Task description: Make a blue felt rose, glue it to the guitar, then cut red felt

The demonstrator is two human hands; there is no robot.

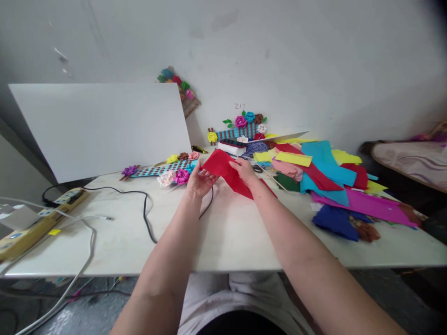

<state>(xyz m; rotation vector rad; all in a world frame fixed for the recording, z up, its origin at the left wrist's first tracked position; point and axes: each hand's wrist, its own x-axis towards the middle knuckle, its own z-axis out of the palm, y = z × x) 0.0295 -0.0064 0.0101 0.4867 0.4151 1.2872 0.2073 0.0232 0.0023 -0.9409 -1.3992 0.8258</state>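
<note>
A sheet of red crepe paper (219, 161) is held up over the middle of the table, its lower end trailing to the right under my right forearm. My right hand (244, 171) pinches the sheet near its middle, thumb and fingers closed on it. My left hand (201, 182) is at the sheet's left end, palm turned up, with the thumb by the corner and the fingers along the lower edge. Behind my left hand lies a blue-and-brown woven strip (160, 169) with paper flowers, including a magenta flower (181, 177).
Coloured crepe paper (328, 163) is heaped on the right, with scissors (257, 169) and a wooden stick (274, 179) beside it. On the left are a power strip (42, 223) and loose cables (145, 209). A white board (104, 130) leans against the wall beside a flower-decorated piece (237, 132).
</note>
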